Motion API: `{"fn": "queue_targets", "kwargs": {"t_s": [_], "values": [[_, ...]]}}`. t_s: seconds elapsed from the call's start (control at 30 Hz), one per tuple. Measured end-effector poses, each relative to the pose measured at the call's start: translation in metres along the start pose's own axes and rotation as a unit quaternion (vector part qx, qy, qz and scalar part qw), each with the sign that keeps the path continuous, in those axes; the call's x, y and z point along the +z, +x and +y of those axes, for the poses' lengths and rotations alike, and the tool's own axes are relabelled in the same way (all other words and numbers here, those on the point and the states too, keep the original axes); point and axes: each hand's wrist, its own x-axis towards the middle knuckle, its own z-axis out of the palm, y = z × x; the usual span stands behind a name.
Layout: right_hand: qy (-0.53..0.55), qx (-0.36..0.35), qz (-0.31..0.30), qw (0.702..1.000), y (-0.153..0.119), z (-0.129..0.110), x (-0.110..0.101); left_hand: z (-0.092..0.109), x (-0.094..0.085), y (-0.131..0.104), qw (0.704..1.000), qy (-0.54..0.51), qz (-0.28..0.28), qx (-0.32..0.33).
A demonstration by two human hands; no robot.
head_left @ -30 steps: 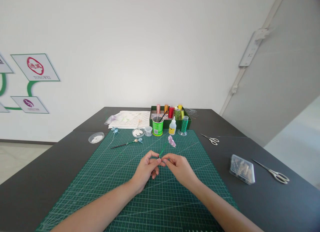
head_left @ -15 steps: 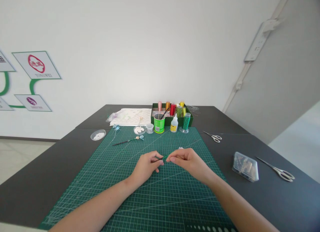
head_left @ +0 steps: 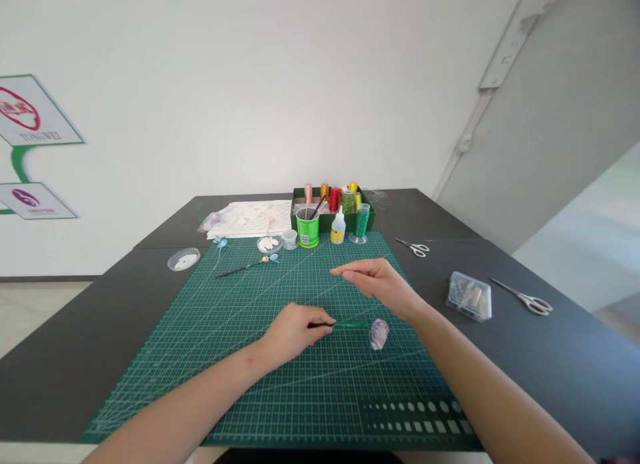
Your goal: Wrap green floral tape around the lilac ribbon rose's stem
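Note:
My left hand (head_left: 297,331) is closed in a pinch round the dark end of an artificial flower's stem (head_left: 350,325). The stem lies sideways, black near my fingers and green further right, and it ends in a pale purple crumpled bloom (head_left: 379,334). Above and behind the stem, my right hand (head_left: 373,283) is raised with its fingers and thumb pressed together. Whatever may be between those fingertips is too small to make out. Both hands are over the green cutting mat (head_left: 240,384).
At the back stand a green tin with brushes (head_left: 308,232), a glue bottle (head_left: 338,227), a green thread spool (head_left: 361,221) and a box of spools (head_left: 327,223). Small flowers on a black stick (head_left: 240,269) lie left. Scissors (head_left: 414,247), a clear case (head_left: 469,296) and larger scissors (head_left: 530,301) lie right.
My right hand has moved up and away from my left hand. The flower has come into plain view, with its stem now level and the bloom at right. The view has tilted down and shifted.

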Motion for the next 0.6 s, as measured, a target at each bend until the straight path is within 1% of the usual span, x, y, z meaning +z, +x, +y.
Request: {"fn": "queue_targets", "kwargs": {"t_s": [0.07, 0.2, 0.27, 0.37, 0.47, 0.6], "values": [[-0.011, -0.003, -0.001, 1.000, 0.003, 0.005, -0.001, 0.004, 0.001, -0.002, 1.000, 0.013, -0.009, 0.019], [-0.024, -0.009, 0.013, 1.000, 0.008, 0.017, -0.002, 0.008, 0.001, -0.005, 0.999, 0.037, -0.019, 0.032], [-0.035, -0.014, 0.019, 0.999, 0.011, 0.023, -0.003, 0.010, 0.000, -0.007, 0.998, 0.053, -0.018, 0.042], [-0.058, -0.022, 0.013, 0.998, 0.016, 0.035, -0.005, 0.013, -0.003, -0.011, 0.995, 0.073, -0.009, 0.067], [-0.066, -0.022, 0.000, 0.998, 0.022, 0.047, -0.007, 0.015, -0.006, -0.015, 0.992, 0.085, 0.018, 0.091], [-0.074, -0.010, -0.021, 0.997, 0.027, 0.060, -0.005, 0.014, -0.013, -0.018, 0.989, 0.042, 0.093, 0.109]]}}
